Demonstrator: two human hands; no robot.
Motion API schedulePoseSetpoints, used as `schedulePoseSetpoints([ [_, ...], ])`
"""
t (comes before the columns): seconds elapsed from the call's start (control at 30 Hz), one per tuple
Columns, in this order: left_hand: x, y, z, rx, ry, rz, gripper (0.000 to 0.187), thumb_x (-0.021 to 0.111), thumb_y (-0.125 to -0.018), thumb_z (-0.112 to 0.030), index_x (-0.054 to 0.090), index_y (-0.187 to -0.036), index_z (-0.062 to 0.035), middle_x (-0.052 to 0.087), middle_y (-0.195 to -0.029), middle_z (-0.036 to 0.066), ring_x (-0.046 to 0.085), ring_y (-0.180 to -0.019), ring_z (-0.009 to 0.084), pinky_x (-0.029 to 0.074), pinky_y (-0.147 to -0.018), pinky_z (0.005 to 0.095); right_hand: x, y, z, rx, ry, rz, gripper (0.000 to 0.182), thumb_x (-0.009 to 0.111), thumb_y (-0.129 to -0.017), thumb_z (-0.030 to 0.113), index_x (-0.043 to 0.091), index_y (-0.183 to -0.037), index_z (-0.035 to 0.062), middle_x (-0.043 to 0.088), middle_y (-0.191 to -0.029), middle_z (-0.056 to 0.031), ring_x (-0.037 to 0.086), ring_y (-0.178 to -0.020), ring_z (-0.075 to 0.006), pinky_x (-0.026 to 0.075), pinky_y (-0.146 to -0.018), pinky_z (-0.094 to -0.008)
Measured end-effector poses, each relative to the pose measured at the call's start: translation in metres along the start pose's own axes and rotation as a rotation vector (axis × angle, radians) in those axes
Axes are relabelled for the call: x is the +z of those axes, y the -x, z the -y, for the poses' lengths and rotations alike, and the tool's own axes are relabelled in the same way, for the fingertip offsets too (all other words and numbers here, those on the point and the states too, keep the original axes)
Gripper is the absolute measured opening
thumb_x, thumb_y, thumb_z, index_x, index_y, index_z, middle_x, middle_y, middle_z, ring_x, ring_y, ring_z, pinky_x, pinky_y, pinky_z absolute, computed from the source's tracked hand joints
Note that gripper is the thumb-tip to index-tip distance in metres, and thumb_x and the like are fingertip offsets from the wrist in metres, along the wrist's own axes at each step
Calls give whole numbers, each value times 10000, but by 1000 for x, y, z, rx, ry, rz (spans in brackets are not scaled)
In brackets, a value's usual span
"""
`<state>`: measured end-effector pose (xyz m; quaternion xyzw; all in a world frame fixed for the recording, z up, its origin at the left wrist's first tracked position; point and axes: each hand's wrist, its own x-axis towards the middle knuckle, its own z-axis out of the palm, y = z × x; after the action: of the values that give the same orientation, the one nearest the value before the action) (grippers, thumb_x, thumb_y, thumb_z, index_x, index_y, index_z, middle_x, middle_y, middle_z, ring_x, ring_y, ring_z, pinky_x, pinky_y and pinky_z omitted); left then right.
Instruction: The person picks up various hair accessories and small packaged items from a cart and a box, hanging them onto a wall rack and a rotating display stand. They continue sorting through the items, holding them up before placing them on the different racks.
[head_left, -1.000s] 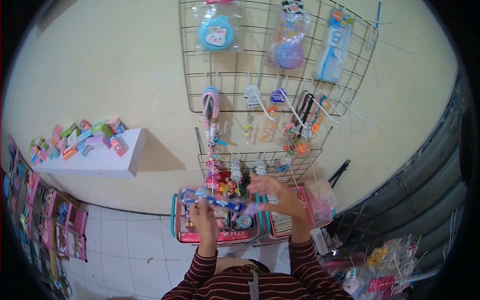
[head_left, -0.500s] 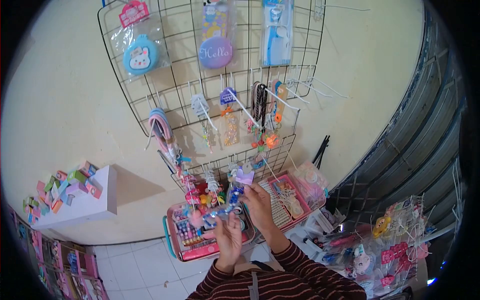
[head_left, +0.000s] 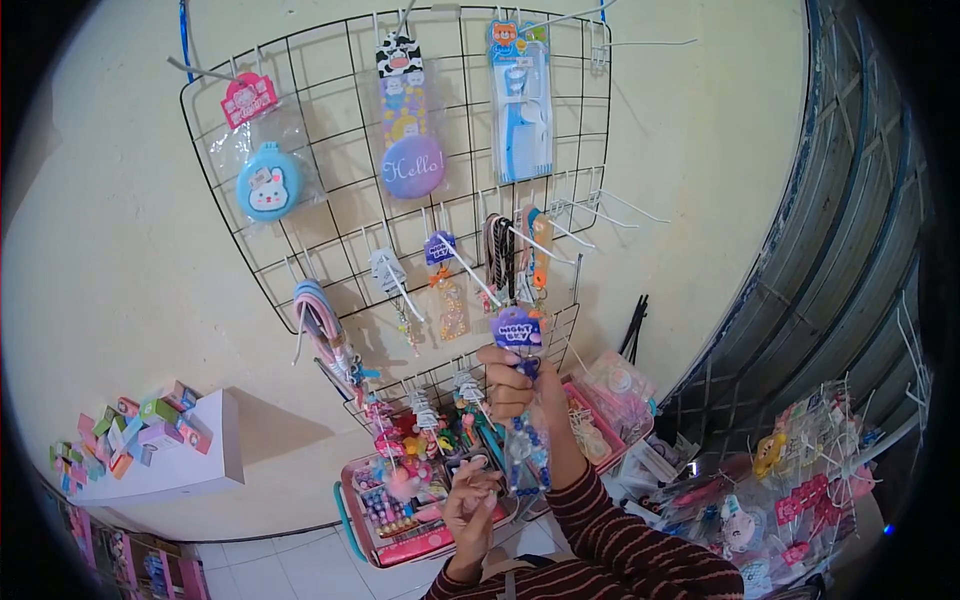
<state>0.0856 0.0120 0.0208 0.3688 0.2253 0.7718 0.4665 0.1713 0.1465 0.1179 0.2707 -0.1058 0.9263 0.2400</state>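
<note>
My right hand (head_left: 512, 385) is raised in front of the wire grid, its fingers wrapped round the top of a beaded phone strap (head_left: 528, 462). Blue and clear beads hang in a loop below the fist. Above the fingers stands the strap's purple card (head_left: 517, 331), printed "Night Sky". Lower down and to the left, my left hand (head_left: 472, 505) is beside the bead loop with fingers loosely bent and apart, holding nothing visible. A similar purple-carded strap with orange beads (head_left: 452, 305) hangs on a hook behind.
The black wire grid (head_left: 340, 150) carries packaged mirrors, a blue comb set (head_left: 522, 115), cords and protruding white hooks (head_left: 625, 215). Below are baskets of trinkets (head_left: 395, 545). A white shelf (head_left: 215, 440) with small boxes is left; bagged goods (head_left: 745, 520) and a metal shutter are right.
My right hand has lifted the beaded strap, which now hangs down with its card facing me. My left hand has let go of the beads and dropped lower. The view has tilted upward.
</note>
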Motion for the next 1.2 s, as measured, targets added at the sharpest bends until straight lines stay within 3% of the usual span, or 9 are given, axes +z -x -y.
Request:
schedulePoseSetpoints([
  [0.07,-7,-1,2,-4,3,-18,129,491,-702,59,469,-786,-36,418,-1088,143,491,-892,224,387,-756,320,-1,-3,2,53,-159,70,70,332,-820,136,327,-764,94,277,-522,27,241,-383,-49,198,-420,-194],
  [0.2,-17,-7,-4,44,-67,-102,68,480,-731,5,469,-780,-41,444,-1036,129,485,-882,208,387,-722,295,-5,-10,-2,-14,-336,-14,65,338,-813,116,324,-759,84,272,-497,23,242,-375,-54,202,-407,-190],
  [0.6,-41,-11,-9,81,-102,-244,120,501,-726,-34,437,-825,-51,435,-985,92,481,-772,150,376,-655,270,-9,-15,-8,-109,-545,17,116,422,-795,112,318,-751,86,265,-498,36,270,-377,-41,220,-368,-176],
  [0.9,-40,-10,-12,96,-148,-234,109,500,-731,-27,436,-815,-51,439,-960,89,477,-733,138,361,-619,255,-8,-17,-4,-141,-654,-32,43,356,-783,51,339,-744,57,257,-482,30,255,-352,-51,185,-358,-191],
  [1.0,-37,-19,-21,178,-325,-122,134,475,-751,-35,450,-883,-36,451,-979,105,486,-815,162,375,-690,276,-5,-15,-6,-149,-667,-15,100,400,-800,127,328,-752,74,252,-502,41,254,-384,-32,205,-361,-178],
  [1.07,-18,-37,-41,310,-676,114,281,450,-767,-59,417,-1041,-8,451,-1038,142,466,-936,211,348,-812,322,-3,-16,-6,-136,-675,-15,66,374,-793,95,335,-751,62,258,-491,32,254,-365,-42,199,-362,-186],
  [1.13,9,-63,-62,360,-814,333,431,431,-768,-92,317,-1170,10,437,-1111,167,421,-1006,235,304,-845,337,-2,-17,-8,-125,-681,-18,40,348,-787,62,342,-750,49,264,-481,24,255,-346,-52,192,-363,-194],
  [1.2,36,-90,-71,438,-929,424,517,447,-767,-125,230,-1214,19,403,-1159,177,374,-1069,272,241,-905,365,-3,-18,-9,-116,-637,-31,73,337,-792,66,347,-725,38,270,-483,23,270,-360,-56,201,-374,-190],
])
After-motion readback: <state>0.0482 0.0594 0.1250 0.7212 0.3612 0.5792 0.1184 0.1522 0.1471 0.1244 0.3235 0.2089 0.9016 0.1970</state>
